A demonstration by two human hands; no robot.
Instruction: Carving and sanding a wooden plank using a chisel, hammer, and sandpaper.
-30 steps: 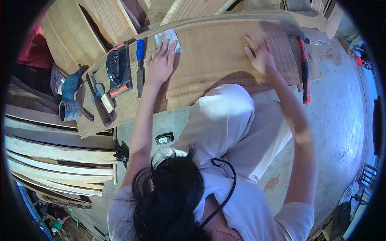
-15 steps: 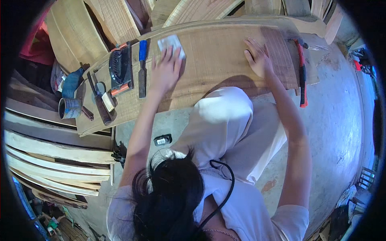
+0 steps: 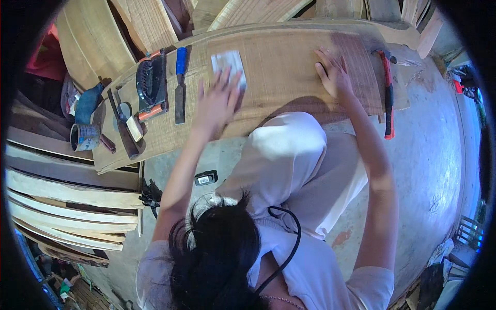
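A wide brown wooden board (image 3: 289, 72) with visible grain lies across in front of my knees. My left hand (image 3: 219, 103) rests flat on its left part, fingers spread and pressing on a whitish rectangular sheet (image 3: 227, 62); the sheet's underside is hidden. Farther right, my right hand (image 3: 335, 77) lies on the board with the thumb apart and the fingers bent slightly at the far side. It appears to hold nothing. Left of my left hand lies a chisel (image 3: 180, 88) with a blue handle. Past the board's right end is a red and black tool (image 3: 388, 95).
Left of the chisel are a black tool with orange ends (image 3: 151, 85), a dark-bladed tool (image 3: 126, 134), a pale block (image 3: 135, 128) and a cup (image 3: 86, 137). Curved wooden slats (image 3: 72, 209) are stacked at the left. A small black object (image 3: 206, 177) lies on the floor.
My left hand and the whitish sheet have slid toward me and slightly right over the board. The right hand stays in nearly the same place. The view has shifted a little.
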